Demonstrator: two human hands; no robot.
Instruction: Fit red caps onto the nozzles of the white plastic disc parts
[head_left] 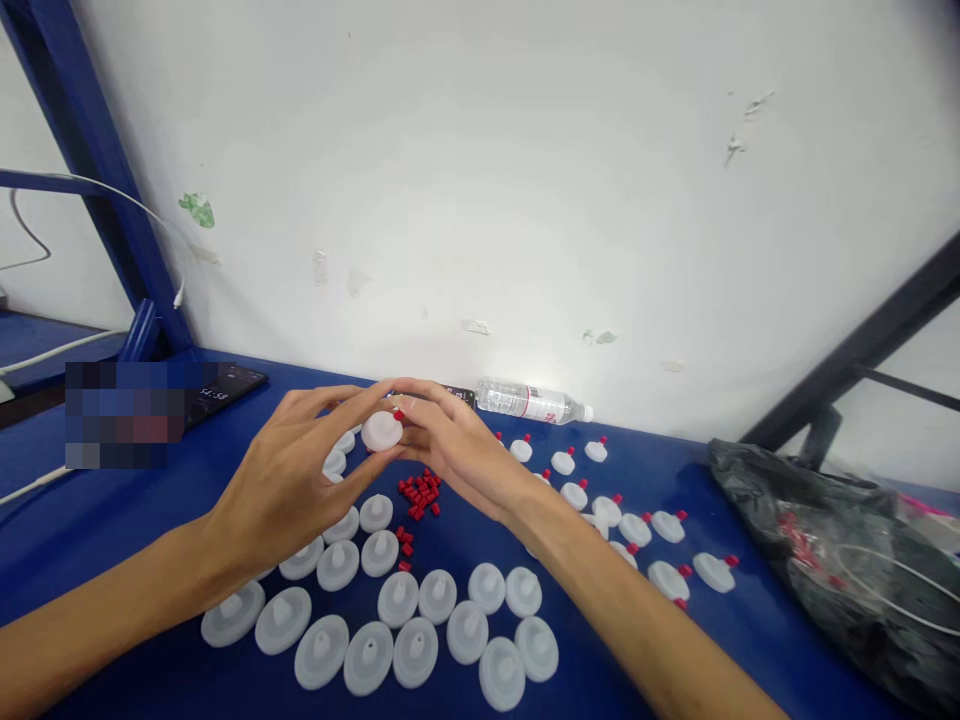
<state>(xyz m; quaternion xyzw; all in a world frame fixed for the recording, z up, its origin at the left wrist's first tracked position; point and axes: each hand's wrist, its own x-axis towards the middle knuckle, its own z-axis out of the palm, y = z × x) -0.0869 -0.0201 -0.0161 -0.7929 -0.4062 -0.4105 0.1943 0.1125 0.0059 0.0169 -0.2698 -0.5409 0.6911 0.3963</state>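
A white round plastic lid (381, 432) is held up over the blue table, between the thumb and fingers of my left hand (281, 470). At the lid's right edge, my right hand (461, 445) pinches a small red cap (398, 414) against it. The fingers partly hide where cap and lid meet. Below the hands lies a pile of loose red caps (420, 492). Several white lids with bare nozzles (369, 655) are spread nearer to me. On the right, past my right wrist, several lids bearing red caps (667, 578) lie tipped on the table.
A clear plastic bottle (529, 402) lies along the wall at the back. The black plastic bag (810, 520) covers the right side of the blue table (630, 680). A phone (225, 390) rests at the back left, near a blue metal post (112, 150) and white cables.
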